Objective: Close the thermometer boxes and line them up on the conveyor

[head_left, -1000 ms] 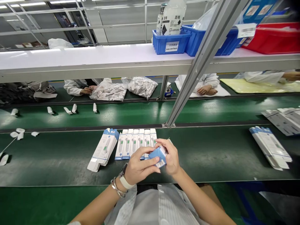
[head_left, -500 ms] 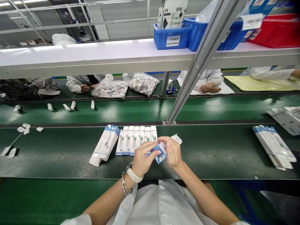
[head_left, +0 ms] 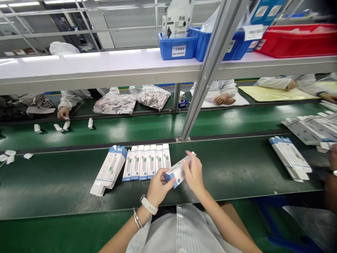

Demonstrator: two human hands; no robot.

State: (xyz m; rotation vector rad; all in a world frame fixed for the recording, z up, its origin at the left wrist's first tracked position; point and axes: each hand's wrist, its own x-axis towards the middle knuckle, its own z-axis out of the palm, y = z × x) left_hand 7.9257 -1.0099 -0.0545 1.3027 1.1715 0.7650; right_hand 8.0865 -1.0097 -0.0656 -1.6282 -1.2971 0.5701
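My left hand (head_left: pixel 159 187) grips the blue lower end of a small white and blue box (head_left: pixel 178 172), thumb across its near corner. Around the upper right part of the same box my right hand (head_left: pixel 194 173) has its fingers closed. The box is tilted, its far end partly hidden by the right fingers. A row of several upright-printed boxes (head_left: pixel 143 163) lies just left of and behind my hands. Beside that row, farther left, rests a stack of flattened cartons (head_left: pixel 110 168).
Another flat carton stack (head_left: pixel 291 158) lies at right, with more cartons (head_left: pixel 313 128) behind it. A slanted metal post (head_left: pixel 202 75) rises beyond my hands to a shelf (head_left: pixel 105 66) holding blue bins (head_left: pixel 179 47). White parts (head_left: pixel 91 123) sit on the far belt; people work across it.
The box in my hands has turned to show its long printed side, and my right hand has shifted along it. A person's hand now reaches to the white parts at left. The view has shifted right.
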